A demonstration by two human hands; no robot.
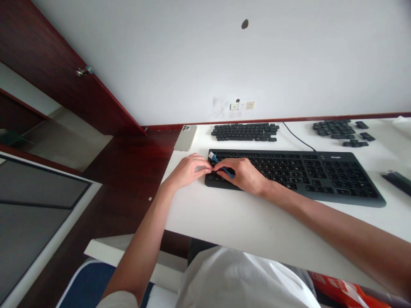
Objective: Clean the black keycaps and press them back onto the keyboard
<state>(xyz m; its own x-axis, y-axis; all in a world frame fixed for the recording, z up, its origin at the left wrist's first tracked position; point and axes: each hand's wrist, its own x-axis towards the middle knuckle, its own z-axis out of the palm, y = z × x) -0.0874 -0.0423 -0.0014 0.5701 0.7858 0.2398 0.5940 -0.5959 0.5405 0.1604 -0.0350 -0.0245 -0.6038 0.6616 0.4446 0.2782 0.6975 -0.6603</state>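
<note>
A black keyboard (308, 171) with its keycaps off lies across the white desk, its cable running to the back. Over its left end, my right hand (245, 175) holds a slim blue brush (214, 158) with a white head pointing up and left. The brush slants across the hand, and its other end sticks out below the fingers. My left hand (189, 171) meets the right fingertips at the keyboard's left edge, thumb and fingers pinched together. Whatever lies between these fingertips is too small or hidden to make out.
Loose black keycaps stand in rows (245, 131) behind the keyboard, and more lie in a heap (334, 128) at the back right. A phone (185, 137) lies at the desk's left edge. A dark object (398, 182) is at the right. The wall has sockets (242, 105).
</note>
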